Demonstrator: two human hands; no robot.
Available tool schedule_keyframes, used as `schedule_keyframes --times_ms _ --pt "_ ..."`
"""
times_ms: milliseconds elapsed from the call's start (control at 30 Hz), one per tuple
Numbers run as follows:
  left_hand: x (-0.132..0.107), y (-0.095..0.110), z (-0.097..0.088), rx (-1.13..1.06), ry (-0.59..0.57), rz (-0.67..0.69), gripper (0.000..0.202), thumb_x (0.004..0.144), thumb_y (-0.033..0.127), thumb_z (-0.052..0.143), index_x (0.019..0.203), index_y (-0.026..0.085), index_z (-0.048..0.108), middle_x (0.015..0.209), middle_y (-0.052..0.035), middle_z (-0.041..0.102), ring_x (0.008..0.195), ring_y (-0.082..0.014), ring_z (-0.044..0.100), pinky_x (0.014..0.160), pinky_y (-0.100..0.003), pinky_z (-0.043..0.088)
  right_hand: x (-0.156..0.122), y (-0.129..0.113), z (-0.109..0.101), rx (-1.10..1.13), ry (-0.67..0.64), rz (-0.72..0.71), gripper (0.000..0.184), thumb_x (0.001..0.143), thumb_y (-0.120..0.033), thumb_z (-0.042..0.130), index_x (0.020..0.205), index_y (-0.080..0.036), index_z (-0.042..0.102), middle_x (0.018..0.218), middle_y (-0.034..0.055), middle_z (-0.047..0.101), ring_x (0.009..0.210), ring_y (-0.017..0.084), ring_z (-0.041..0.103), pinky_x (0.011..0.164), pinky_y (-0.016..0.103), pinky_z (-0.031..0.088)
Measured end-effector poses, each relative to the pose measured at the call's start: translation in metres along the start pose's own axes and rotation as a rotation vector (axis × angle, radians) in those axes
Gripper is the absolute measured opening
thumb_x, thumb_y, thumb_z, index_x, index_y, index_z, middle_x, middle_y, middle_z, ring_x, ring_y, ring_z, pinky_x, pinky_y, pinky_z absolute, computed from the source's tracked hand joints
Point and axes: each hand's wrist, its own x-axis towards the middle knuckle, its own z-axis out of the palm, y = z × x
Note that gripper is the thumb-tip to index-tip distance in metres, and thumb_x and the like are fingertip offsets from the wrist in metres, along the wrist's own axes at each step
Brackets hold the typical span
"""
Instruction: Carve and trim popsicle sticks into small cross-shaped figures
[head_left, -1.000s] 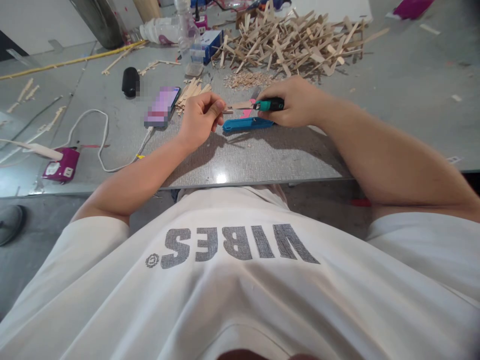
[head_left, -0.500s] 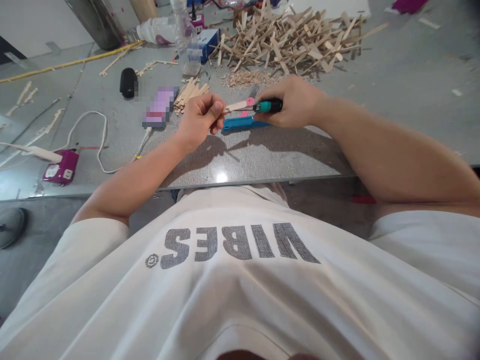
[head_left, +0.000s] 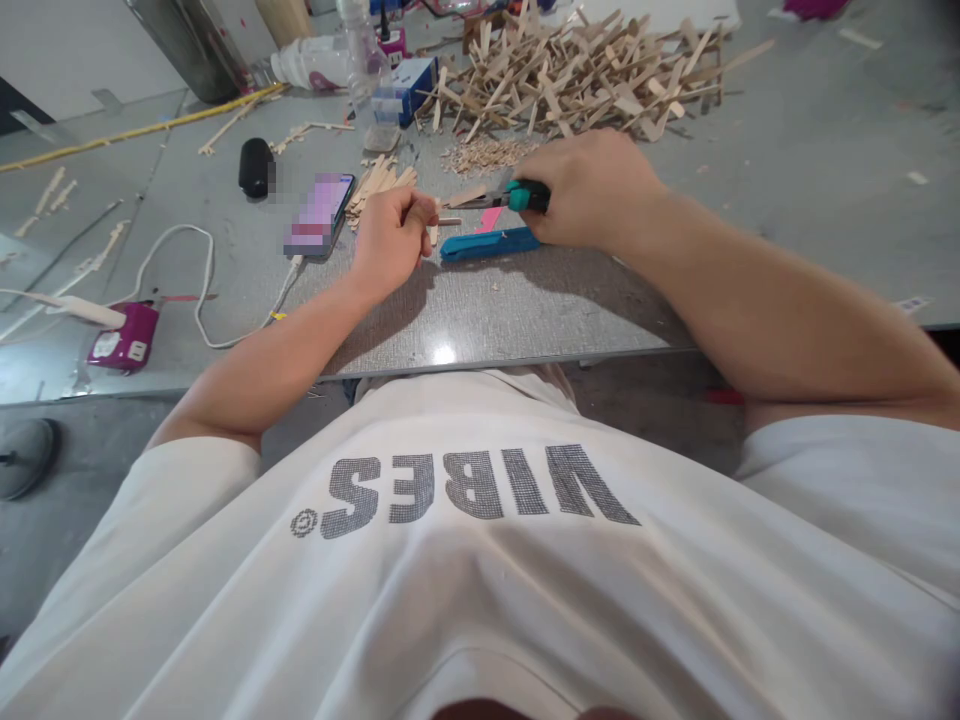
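My left hand [head_left: 391, 238] is closed in a pinch on a small wooden stick [head_left: 444, 221] just above the grey table [head_left: 487, 310]. My right hand [head_left: 589, 190] is wrapped round a teal-and-black handled cutter [head_left: 517, 196], whose jaws point left toward a flat wooden stick [head_left: 465, 196]. Directly below the cutter lie a blue tool [head_left: 489, 244] and a pink piece [head_left: 491, 218]. The two hands are a few centimetres apart.
A large heap of wooden sticks [head_left: 577, 75] fills the back, with wood chips [head_left: 484, 155] in front. A phone [head_left: 319, 213], a small stick stack [head_left: 375, 183], a black cylinder [head_left: 255, 167], a white cable [head_left: 202, 290] and magenta plug [head_left: 124, 337] lie left. Bottles [head_left: 360, 60] stand behind.
Both hands have shifted a little away from me. The right hand with the cutter has moved up and left, and the left hand's stick now looks shorter.
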Motion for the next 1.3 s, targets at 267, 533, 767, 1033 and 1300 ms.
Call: schedule_keyframes --times_ms 267,533,767,1033,1300 --pt "0.007 0.005 0.001 -0.361 -0.131 -0.274 0.051 0.119 0.045 0.058 0.073 0.024 0.058 0.052 0.0055 0.045 0.044 -0.0078 0.035 0.048 -0.028 0.034 -0.001 -0.006 0.0 -0.084 0.136 0.008 0.05 0.098 -0.049 0.052 0.144 -0.043 0.072 0.15 0.006 0.074 0.141 0.044 0.065 0.115 0.064 0.055" --pt "-0.018 0.036 0.012 -0.416 -0.148 -0.294 0.038 0.122 0.029 0.046 0.086 0.024 0.054 0.053 0.0078 0.053 0.039 -0.0088 0.045 0.049 -0.025 0.037 -0.004 -0.005 0.003 -0.113 0.183 0.05 0.049 0.101 -0.043 0.054 0.148 -0.034 0.068 0.154 0.016 0.069 0.139 0.049 0.065 0.106 0.066 0.054" --pt "-0.011 0.017 0.007 -0.067 0.008 -0.05 0.035 0.113 0.028 0.068 0.082 0.029 0.052 0.048 0.0079 0.061 0.039 -0.0136 0.054 0.047 -0.03 0.038 0.0 -0.008 0.011 -0.157 0.172 0.043 0.042 0.102 -0.041 0.05 0.138 -0.032 0.071 0.147 0.0159 0.073 0.133 0.047 0.066 0.1 0.064 0.055" --pt "-0.012 0.016 -0.001 0.052 0.071 0.08 0.033 0.111 0.029 0.068 0.083 0.031 0.051 0.051 0.0081 0.06 0.045 -0.0135 0.056 0.05 -0.03 0.041 0.026 0.048 0.033 -0.07 0.309 0.068 0.028 0.094 -0.057 0.073 0.096 -0.03 0.071 0.1 0.0138 0.08 0.091 0.034 0.067 0.076 0.051 0.054" --pt "-0.002 0.013 0.008 -0.226 -0.024 -0.136 0.043 0.121 0.025 0.051 0.078 0.024 0.053 0.05 0.008 0.055 0.039 -0.0069 0.045 0.044 -0.022 0.033 0.017 0.04 0.033 0.136 0.334 -0.122 0.033 0.096 -0.061 0.072 0.127 -0.049 0.076 0.134 -0.0011 0.083 0.129 0.041 0.069 0.108 0.064 0.057"
